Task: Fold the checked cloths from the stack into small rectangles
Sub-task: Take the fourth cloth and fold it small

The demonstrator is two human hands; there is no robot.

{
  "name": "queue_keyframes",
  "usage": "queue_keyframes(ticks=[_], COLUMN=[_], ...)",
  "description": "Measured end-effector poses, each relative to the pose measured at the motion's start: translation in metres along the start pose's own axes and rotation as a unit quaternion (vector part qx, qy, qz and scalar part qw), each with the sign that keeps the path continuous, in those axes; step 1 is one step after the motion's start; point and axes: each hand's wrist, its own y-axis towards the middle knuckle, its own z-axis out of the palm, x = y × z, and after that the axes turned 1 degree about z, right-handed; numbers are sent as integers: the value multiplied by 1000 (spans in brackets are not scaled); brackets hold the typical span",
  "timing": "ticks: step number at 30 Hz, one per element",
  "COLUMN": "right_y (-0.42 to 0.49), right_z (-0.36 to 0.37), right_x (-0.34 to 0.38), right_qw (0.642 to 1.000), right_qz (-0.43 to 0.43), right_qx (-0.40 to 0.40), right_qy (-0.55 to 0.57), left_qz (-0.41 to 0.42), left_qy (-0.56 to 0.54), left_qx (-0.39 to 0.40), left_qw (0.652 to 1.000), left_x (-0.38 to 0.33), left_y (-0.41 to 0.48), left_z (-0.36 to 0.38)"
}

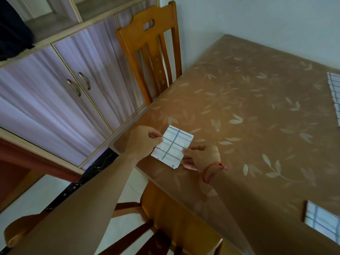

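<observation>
A small folded white cloth with blue checks (172,147) lies at the near left corner of the table (248,111). My left hand (142,141) pinches its left edge between thumb and fingers. My right hand (201,157) pinches its lower right corner, with the fingers partly under the cloth. A checked cloth (335,94) lies flat at the right edge of the view. Another checked cloth (322,220) shows at the lower right, partly cut off by the frame.
The table has a brown leaf-patterned cover. One wooden chair (152,57) stands at the table's far left side, another (165,218) is below my arms. A cabinet (60,85) with purple doors stands on the left.
</observation>
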Motion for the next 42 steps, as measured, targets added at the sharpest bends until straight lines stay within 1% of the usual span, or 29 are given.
queue_keyframes(ticks=[14,19,20,22,23,24,25,27,28,29,30,31,33,34,38,42], right_y=[11,7,6,2,1,0,0,1,4,8,14,17,23,25,28,27], right_z=[1,1,1,0,1,2,4,12,18,24,28,30,29,27,23,23], right_x=[4,1,0,0,1,2,2,1,0,-4,-9,-12,-17,-19,-25,-26], right_qw=[1000,998,996,986,973,953,924,847,807,770,739,716,691,681,652,652], right_qz=[-16,-53,-67,-110,-150,-204,-272,-424,-473,-500,-501,-482,-413,-392,-388,-396], right_qx=[-11,-34,-47,-85,-110,-131,-142,-132,-112,-91,-70,-51,-17,-6,-8,-16], right_qy=[-13,-24,-35,-93,-136,-184,-229,-294,-335,-387,-444,-502,-593,-619,-651,-646], left_qz=[71,105,115,141,158,178,202,242,254,259,262,264,270,273,319,320], left_qy=[73,123,132,158,171,185,204,244,258,271,284,297,321,335,373,387], left_qx=[-26,-45,-47,-45,-43,-38,-31,-13,-2,11,24,35,59,72,104,145], left_qw=[994,986,983,976,972,966,957,939,932,927,922,917,906,899,865,853], left_x=[-2,5,7,9,10,12,13,15,18,21,24,28,35,37,32,29], left_y=[8,4,4,3,2,2,2,2,2,3,4,6,9,10,17,27], left_z=[11,14,15,15,15,15,15,16,17,19,20,20,19,18,20,18])
